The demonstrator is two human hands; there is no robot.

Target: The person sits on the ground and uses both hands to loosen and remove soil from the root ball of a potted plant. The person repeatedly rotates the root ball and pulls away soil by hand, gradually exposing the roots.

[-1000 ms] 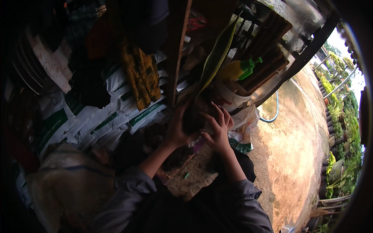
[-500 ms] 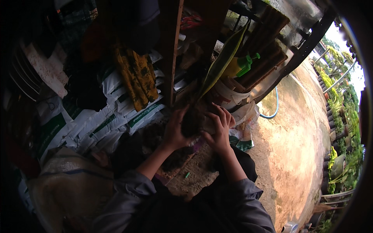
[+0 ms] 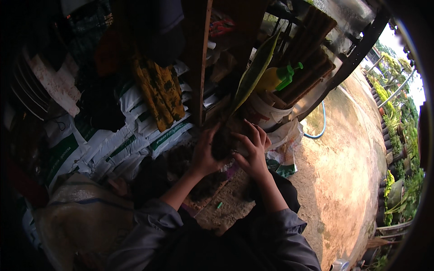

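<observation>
Both my hands are closed around the dark, soil-like clump [image 3: 222, 142] at the base of a plant. From it a single long, pointed green leaf [image 3: 255, 72] with paler edges, like a snake plant's, rises and leans to the right. My left hand [image 3: 206, 153] presses on the clump's left side. On the other side my right hand [image 3: 252, 151] wraps it with bent fingers, the thumb toward me. Shade makes it hard to tell whether a pot surrounds the clump. Beneath the hands lies dark loose soil [image 3: 199, 187] on the ground.
Stacked white-and-green bags [image 3: 117, 149] fill the left side, with a woven sack [image 3: 86, 212] nearer me. Beyond my right hand stands a white bucket [image 3: 264, 110], with a yellow spray bottle with a green head [image 3: 275, 77] above it. A blue hose [image 3: 323, 124] lies on the sunlit concrete.
The leaf has tilted slightly, its tip a little lower and further left. My right hand's fingers have shifted slightly on the clump; both hands keep their hold.
</observation>
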